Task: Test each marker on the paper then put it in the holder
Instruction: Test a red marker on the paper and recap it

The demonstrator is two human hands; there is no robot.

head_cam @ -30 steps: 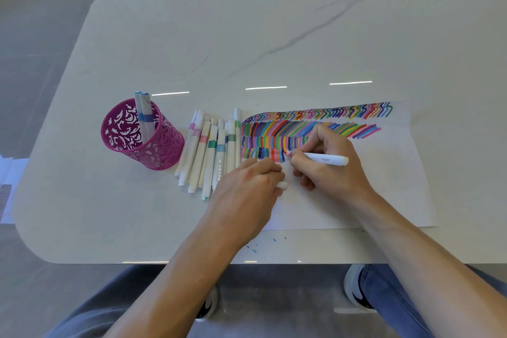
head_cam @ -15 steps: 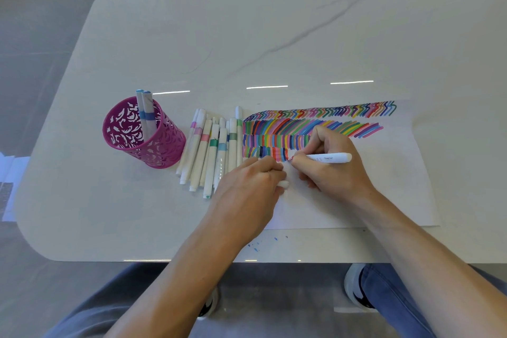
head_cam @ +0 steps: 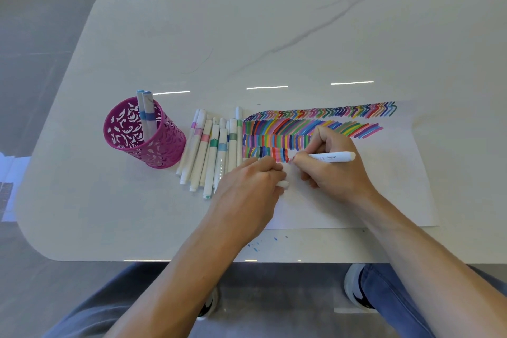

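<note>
Head view.

A: We start at the left. The magenta perforated metal holder (head_cam: 167,145) stands on the white marble-look table (head_cam: 274,35), with two blue-banded white markers (head_cam: 145,115) leaning on its far rim. It looks light to us, so a marker dropped hard against the rim could tip it.

B: Just right of it we see the row of capped white markers (head_cam: 216,153) lying side by side. We judge these to be the untested ones. They are round, and our left hand lies just beside their near ends. A careless swing toward the holder could scatter them.

A: The left hand (head_cam: 249,186) rests over the paper's left part. Its fingers curl round a small white cap (head_cam: 284,184) that peeks out at the fingertips. If that grip loosens, we think the cap rolls away and the nib dries.

B: The right hand (head_cam: 332,173) pinches the white uncapped marker (head_cam: 329,157) near its nib. The nib meets the white paper sheet (head_cam: 384,186) at the end of the lowest row of strokes, beside a red one. We cannot make out the nib's colour.

A: That hand's fingers lie over the striped rows, so any wet ink there could smear.

B: The blue ink specks (head_cam: 256,247) near the table's front edge tell us ink can reach the table. A stroke run past the paper would add more.
</note>
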